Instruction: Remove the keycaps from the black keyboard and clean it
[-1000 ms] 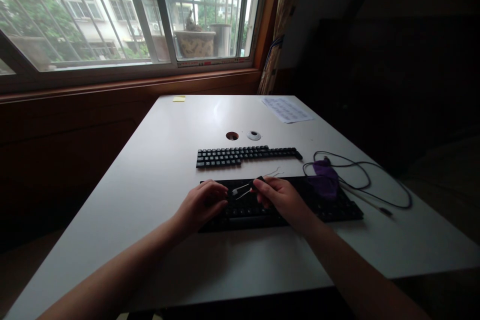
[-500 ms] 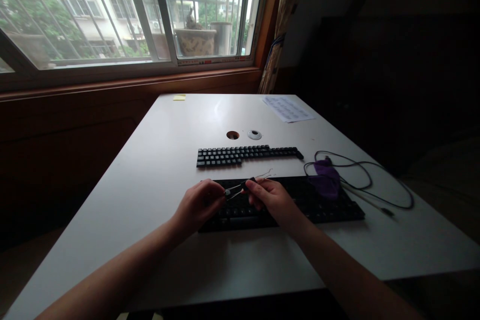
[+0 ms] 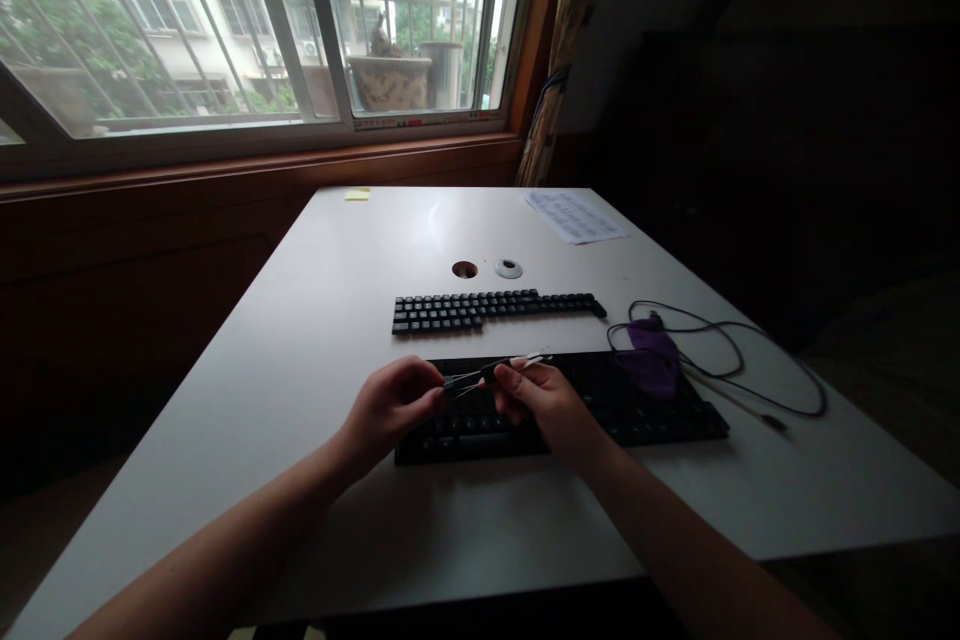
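The right hand (image 3: 544, 400) is keeping a firm grip on a wire puller (image 3: 489, 373) over the keyboard (image 3: 637, 415); the left hand (image 3: 390, 405) is curling narrow at its tips, holding what, I cannot tell! Keycaps (image 3: 465, 313) are lining the far edge, a cable (image 3: 823, 400) is looping right, tabletop (image 3: 300, 320) is stretching wide left.

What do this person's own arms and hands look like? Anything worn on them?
The left hand and right hand are both ungloved. The forearms are sleeveless where visible and taper toward the hands, with no watch or bracelet showing.
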`<state>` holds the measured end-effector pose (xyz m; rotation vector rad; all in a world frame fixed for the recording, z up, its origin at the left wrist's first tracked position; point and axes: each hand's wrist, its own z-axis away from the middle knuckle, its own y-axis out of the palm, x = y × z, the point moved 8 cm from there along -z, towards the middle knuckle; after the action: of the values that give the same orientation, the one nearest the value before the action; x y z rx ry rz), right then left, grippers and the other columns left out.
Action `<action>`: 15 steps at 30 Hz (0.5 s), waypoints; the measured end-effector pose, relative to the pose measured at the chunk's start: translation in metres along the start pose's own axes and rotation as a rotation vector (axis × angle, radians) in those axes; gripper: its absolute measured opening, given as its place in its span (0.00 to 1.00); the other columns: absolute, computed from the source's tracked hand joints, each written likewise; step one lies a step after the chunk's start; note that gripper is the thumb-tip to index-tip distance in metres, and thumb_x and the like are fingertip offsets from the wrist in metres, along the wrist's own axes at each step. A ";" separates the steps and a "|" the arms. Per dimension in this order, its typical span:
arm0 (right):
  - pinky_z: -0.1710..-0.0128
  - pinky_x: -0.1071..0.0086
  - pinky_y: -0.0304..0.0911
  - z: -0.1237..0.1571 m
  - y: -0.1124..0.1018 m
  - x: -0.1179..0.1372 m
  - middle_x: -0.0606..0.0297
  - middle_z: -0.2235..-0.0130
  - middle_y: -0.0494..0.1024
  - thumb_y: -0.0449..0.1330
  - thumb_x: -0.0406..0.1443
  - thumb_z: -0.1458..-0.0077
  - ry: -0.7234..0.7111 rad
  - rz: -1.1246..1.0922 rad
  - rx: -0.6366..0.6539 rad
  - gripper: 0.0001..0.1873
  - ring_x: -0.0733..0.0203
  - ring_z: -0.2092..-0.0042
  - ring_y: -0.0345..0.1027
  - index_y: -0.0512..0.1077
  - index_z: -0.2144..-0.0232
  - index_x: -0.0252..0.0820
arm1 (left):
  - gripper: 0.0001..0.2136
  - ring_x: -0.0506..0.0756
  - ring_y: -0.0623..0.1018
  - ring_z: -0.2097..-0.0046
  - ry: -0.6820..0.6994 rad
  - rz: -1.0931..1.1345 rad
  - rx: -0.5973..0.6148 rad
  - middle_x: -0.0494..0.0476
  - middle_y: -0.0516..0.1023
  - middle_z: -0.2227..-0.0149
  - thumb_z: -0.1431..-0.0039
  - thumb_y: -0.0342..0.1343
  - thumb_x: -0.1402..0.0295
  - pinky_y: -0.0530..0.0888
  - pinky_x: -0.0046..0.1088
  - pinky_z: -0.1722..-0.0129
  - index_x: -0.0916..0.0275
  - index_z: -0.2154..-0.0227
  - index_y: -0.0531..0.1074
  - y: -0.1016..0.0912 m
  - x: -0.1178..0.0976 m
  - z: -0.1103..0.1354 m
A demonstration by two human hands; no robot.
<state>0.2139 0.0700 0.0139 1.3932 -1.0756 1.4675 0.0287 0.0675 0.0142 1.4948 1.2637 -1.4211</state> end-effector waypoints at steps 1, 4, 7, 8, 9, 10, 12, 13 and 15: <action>0.74 0.71 0.57 0.000 0.000 0.000 0.67 0.76 0.72 0.58 0.50 0.40 -0.004 -0.007 0.001 0.21 0.67 0.76 0.60 0.77 0.69 0.39 | 0.08 0.50 0.74 0.70 -0.005 0.020 -0.002 0.53 0.75 0.71 0.43 0.63 0.66 0.71 0.23 0.71 0.65 0.66 0.73 0.000 0.000 0.000; 0.74 0.70 0.57 0.002 0.001 0.001 0.67 0.76 0.72 0.58 0.50 0.39 -0.011 0.003 0.007 0.20 0.66 0.76 0.60 0.76 0.69 0.39 | 0.09 0.49 0.75 0.70 -0.022 0.074 -0.016 0.53 0.75 0.70 0.44 0.64 0.66 0.72 0.22 0.71 0.65 0.66 0.73 -0.001 0.002 0.001; 0.74 0.70 0.57 0.006 0.002 0.009 0.66 0.75 0.71 0.57 0.48 0.38 -0.084 0.091 -0.007 0.20 0.66 0.75 0.61 0.76 0.70 0.39 | 0.09 0.49 0.76 0.70 -0.051 0.128 -0.024 0.53 0.76 0.70 0.44 0.65 0.66 0.73 0.22 0.70 0.65 0.66 0.73 -0.001 0.004 0.002; 0.74 0.70 0.57 0.008 0.002 0.014 0.66 0.75 0.71 0.57 0.47 0.38 -0.129 0.126 -0.014 0.19 0.66 0.75 0.61 0.76 0.71 0.40 | 0.09 0.49 0.76 0.70 -0.060 0.145 -0.025 0.53 0.76 0.71 0.45 0.65 0.66 0.73 0.22 0.70 0.65 0.66 0.73 -0.001 0.004 0.003; 0.75 0.70 0.57 0.010 0.002 0.019 0.66 0.74 0.71 0.57 0.46 0.38 -0.179 0.159 -0.019 0.18 0.66 0.75 0.61 0.75 0.71 0.40 | 0.10 0.49 0.76 0.70 -0.067 0.161 -0.023 0.53 0.76 0.71 0.45 0.65 0.66 0.73 0.22 0.70 0.66 0.66 0.73 -0.001 0.004 0.003; 0.75 0.70 0.57 0.012 0.003 0.024 0.66 0.74 0.70 0.57 0.45 0.37 -0.230 0.190 -0.020 0.16 0.66 0.75 0.62 0.76 0.71 0.40 | 0.10 0.49 0.77 0.70 -0.074 0.179 -0.022 0.52 0.76 0.71 0.45 0.65 0.66 0.73 0.22 0.71 0.66 0.66 0.73 -0.001 0.004 0.003; 0.75 0.70 0.58 0.017 0.005 0.032 0.66 0.73 0.70 0.58 0.42 0.37 -0.335 0.249 -0.018 0.13 0.66 0.74 0.63 0.77 0.67 0.40 | 0.10 0.49 0.77 0.71 -0.081 0.212 -0.015 0.52 0.77 0.73 0.45 0.65 0.65 0.73 0.22 0.71 0.66 0.66 0.73 0.000 0.004 0.003; 0.74 0.70 0.58 0.019 0.005 0.035 0.66 0.72 0.70 0.58 0.40 0.37 -0.391 0.280 -0.018 0.11 0.66 0.73 0.63 0.77 0.65 0.41 | 0.10 0.49 0.77 0.71 -0.083 0.227 -0.010 0.52 0.77 0.73 0.45 0.65 0.65 0.74 0.22 0.71 0.66 0.66 0.73 0.000 0.005 0.002; 0.73 0.70 0.60 0.025 0.007 0.043 0.65 0.71 0.72 0.59 0.37 0.38 -0.512 0.340 -0.018 0.09 0.65 0.72 0.65 0.78 0.60 0.41 | 0.10 0.49 0.77 0.72 -0.086 0.255 0.002 0.52 0.77 0.74 0.45 0.65 0.66 0.74 0.22 0.72 0.66 0.66 0.72 0.001 0.006 0.002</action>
<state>0.2124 0.0447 0.0567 1.6836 -1.7095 1.3520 0.0284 0.0661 0.0084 1.5193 0.9811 -1.3040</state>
